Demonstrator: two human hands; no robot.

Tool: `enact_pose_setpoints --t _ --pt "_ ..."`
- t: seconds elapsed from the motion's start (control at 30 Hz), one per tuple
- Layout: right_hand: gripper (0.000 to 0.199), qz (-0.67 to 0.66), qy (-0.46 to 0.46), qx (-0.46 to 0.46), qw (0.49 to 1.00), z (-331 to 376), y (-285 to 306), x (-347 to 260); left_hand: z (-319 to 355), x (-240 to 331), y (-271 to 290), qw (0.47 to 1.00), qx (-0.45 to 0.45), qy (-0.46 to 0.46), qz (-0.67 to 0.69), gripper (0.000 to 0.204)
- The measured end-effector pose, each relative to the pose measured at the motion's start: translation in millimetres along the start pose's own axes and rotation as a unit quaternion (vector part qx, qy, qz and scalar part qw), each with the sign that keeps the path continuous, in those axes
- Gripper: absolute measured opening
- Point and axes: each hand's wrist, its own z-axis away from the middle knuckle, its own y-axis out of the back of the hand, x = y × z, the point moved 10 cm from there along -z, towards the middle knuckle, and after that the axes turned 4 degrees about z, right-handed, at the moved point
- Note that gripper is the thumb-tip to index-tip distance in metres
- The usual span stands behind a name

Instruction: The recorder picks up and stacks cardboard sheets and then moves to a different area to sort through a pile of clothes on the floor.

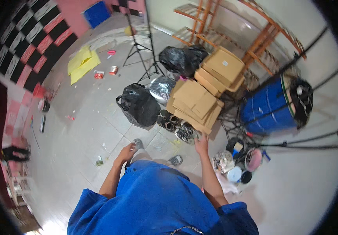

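Tiled floor: left hand [131,149] grips a light shoe [138,143]; right hand [202,143], open, touches stiff, light cardboard [194,103]; hold by edge

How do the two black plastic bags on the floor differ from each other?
The near black bag lies on open floor tiles, close to the shoes; the far black bag lies behind the cardboard boxes, beside the tripod. The near bag shows a loop handle; the far bag shows none. Both are full, crumpled and shiny.
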Motion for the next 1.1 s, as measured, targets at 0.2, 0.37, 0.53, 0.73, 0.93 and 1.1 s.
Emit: enact_pose_setpoints --t 0.2,0.37,0.53,0.73,0.93,1.1 --pt "0.062 -0.07 -0.014 -0.136 0.988 19 -48 -55 17 -55 2 0.999 0.02 0.028 0.009 0.046" --pt "0.062 -0.023 -0.044 -0.142 0.989 52 -87 -59 6 -101 42 0.999 0.032 0.031 0.03 0.048" --pt "0.064 0.013 -0.049 -0.091 0.995 74 -118 -91 -31 -134 95 1.0 -0.005 -0.022 -0.011 0.048" --pt "0.064 0.028 -0.137 -0.059 0.988 90 -143 -132 -66 -165 163 0.999 -0.029 -0.019 -0.016 0.047" --pt "0.057 0.073 -0.107 -0.075 0.989 76 -175 -177 -59 -173 228 0.998 0.028 -0.044 0.018 0.045" --pt "0.056 0.092 -0.069 -0.107 0.988 46 -200 -227 -39 -205 260 0.981 0.1 0.051 0.16 0.04"
